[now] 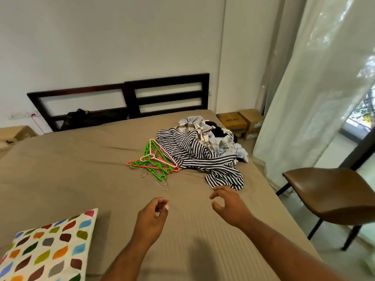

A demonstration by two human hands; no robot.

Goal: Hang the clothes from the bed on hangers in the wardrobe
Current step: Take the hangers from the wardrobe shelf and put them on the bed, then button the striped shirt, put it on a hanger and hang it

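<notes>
While my left hand (152, 217) and right hand (230, 206) hover loosely curled and empty above the tan-sheeted bed (81, 169), the crumpled striped clothes pile (199, 157) lies beyond, touching the green and pink plastic hangers (154, 161)

I have both forearms extended forward. My left hand (152, 215) is empty, fingers loosely curled. My right hand (230, 206) is empty, fingers half-curled and spread.

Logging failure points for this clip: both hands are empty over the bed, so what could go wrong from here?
The plastic hangers lie interlocked, so lifting one may drag others. The striped garment lies against them, bunched with the other clothes near the bed edge; a pull could spill the pile onto the floor.
</notes>
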